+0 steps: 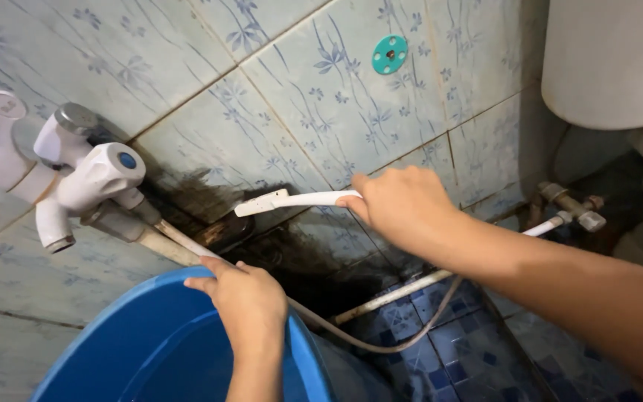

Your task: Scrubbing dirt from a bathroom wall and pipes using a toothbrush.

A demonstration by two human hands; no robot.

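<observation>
- Right hand [403, 205] grips a white spray handle [292, 200], aimed at the dark-stained wall tiles [314, 97].
- Left hand [247, 298] clasps the blue bucket [150, 342] at its rim; what the bucket holds is hidden.
- White tap [76, 175] at left.

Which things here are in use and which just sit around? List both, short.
In use:
right hand gripping the white spray wand
grey hose trailing from it
left hand on the blue tub rim

Just there:
white tap on the wall
teal wall disc
metal valve
toilet tank
</observation>
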